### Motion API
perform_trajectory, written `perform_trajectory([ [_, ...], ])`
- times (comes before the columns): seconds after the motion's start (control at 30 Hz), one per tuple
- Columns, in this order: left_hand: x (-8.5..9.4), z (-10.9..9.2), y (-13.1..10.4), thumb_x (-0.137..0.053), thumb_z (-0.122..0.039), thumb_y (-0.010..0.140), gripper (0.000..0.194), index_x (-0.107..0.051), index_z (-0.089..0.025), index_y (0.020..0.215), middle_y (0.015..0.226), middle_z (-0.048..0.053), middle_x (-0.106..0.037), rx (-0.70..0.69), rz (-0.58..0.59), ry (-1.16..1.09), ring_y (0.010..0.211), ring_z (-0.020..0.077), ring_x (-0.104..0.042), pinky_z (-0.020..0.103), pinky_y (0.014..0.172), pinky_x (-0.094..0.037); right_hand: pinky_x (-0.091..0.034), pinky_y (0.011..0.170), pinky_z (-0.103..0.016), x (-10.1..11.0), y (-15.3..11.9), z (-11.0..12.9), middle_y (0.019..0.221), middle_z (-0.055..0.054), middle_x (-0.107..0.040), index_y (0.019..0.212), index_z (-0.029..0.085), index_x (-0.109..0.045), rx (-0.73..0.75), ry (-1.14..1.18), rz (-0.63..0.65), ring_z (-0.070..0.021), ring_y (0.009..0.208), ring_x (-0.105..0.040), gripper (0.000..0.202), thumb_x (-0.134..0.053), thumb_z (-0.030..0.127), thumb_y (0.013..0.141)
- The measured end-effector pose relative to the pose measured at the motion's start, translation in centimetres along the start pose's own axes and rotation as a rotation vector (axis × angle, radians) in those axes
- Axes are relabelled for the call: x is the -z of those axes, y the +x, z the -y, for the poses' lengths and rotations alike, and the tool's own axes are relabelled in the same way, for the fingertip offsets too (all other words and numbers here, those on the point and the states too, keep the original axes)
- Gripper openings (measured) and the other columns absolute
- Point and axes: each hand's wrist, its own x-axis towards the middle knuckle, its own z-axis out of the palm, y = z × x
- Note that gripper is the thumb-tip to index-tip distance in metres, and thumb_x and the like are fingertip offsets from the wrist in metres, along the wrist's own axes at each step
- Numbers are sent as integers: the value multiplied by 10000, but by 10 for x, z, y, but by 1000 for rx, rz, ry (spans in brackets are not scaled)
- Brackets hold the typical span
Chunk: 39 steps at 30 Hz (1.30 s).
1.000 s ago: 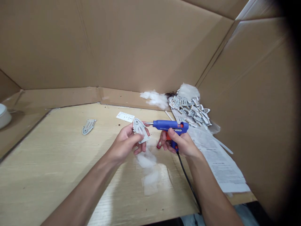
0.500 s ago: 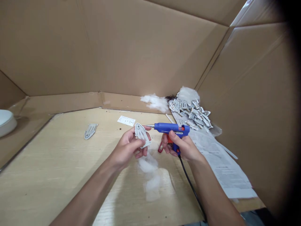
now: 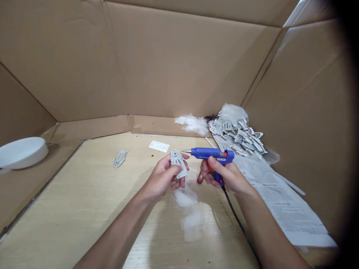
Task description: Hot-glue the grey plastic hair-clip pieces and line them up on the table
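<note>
Between the thumb and fingers of my left hand [image 3: 162,175] is a flat grey-white cutout piece [image 3: 178,164] with a pointed top and slots. My right hand [image 3: 224,173] grips a blue glue gun [image 3: 211,154], its metal nozzle pointing left close to the piece's upper right edge. Whether the nozzle touches it I cannot tell. A black cord [image 3: 238,220] runs down from the gun's handle. Below the hands lie wisps of white cotton-like fluff [image 3: 188,198]. A small red object [image 3: 200,177] shows by my right fingers, partly hidden.
A similar cutout [image 3: 120,158] lies at left, and a small printed white card [image 3: 158,146] behind my hands. Many such cutouts form a pile [image 3: 238,134] at the back right, near white fluff [image 3: 192,124] and paper sheets [image 3: 286,205]. A white round dish [image 3: 25,153] stands far left. Cardboard walls surround the table.
The view has shifted left, so everything appears further right and more of the dish shows. The cutout in my left hand is turned slightly. Both hands keep their holds.
</note>
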Motion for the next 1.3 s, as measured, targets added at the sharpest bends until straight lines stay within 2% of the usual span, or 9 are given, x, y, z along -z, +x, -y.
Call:
perform_trajectory([
  [0.1, 1, 0, 1, -597, -229, 818, 369, -593, -188, 1185, 962, 9, -640, 9, -19, 11, 515, 61, -610, 166, 415, -306, -301, 366, -184, 0, 0, -1, 648, -79, -658, 793, 147, -652, 11, 1, 6, -142, 489, -605, 597, -714, 730, 899],
  [0.33, 1, 1, 2, -643, -243, 806, 401, -587, -188, 1199, 999, 11, -644, 8, -23, 28, 518, 63, -618, 158, 417, -328, -310, 360, -164, -1, 0, 2, 627, -62, -643, 784, 130, -646, 31, 8, 46, -92, 437, -543, 600, -701, 710, 927],
  [0.53, -1, -1, 2, -605, -258, 808, 369, -581, -164, 1164, 967, 30, -649, 34, -48, -44, 508, 89, -610, 174, 399, -315, -336, 354, -157, -1, 3, 0, 705, -93, -698, 780, 123, -640, 36, 7, 71, -82, 448, -549, 593, -719, 693, 923],
  [0.77, 2, -2, 2, -548, -283, 801, 390, -578, -150, 1166, 987, 52, -654, 38, 27, -135, 507, 122, -618, 198, 394, -315, -326, 352, -164, 0, 2, -2, 681, -106, -696, 789, 122, -641, 9, -12, 40, -87, 428, -533, 617, -725, 723, 900],
  [0.9, 8, 3, 6, -434, -414, 875, 464, -593, -153, 1224, 1042, 75, -671, 50, 63, -207, 502, 127, -621, 212, 397, -291, -314, 357, -159, 3, 0, -5, 709, -114, -707, 810, 131, -637, 4, 5, 20, -97, 457, -554, 593, -727, 709, 906],
  [1.0, 10, 5, 6, -374, -506, 936, 567, -605, -158, 1318, 1038, 79, -682, 74, 79, -224, 493, 107, -607, 203, 409, -255, -350, 381, -165, 5, -1, -6, 667, -93, -679, 822, 133, -645, 16, -4, 36, -96, 462, -549, 559, -706, 676, 942],
  [1.13, 11, 4, 6, -392, -503, 961, 564, -613, -164, 1354, 955, 41, -656, 85, 89, -236, 474, 91, -599, 192, 405, -212, -340, 374, -167, 5, -2, -6, 687, -103, -686, 828, 134, -647, 14, 6, 56, -105, 471, -557, 554, -708, 673, 940],
  [1.3, 11, 4, 6, -429, -473, 948, 522, -618, -137, 1301, 914, 43, -649, 99, 115, -286, 469, 125, -635, 196, 378, -185, -301, 363, -161, 3, -2, -7, 710, -122, -698, 817, 134, -632, 3, 16, 46, -111, 475, -562, 578, -697, 696, 935],
])
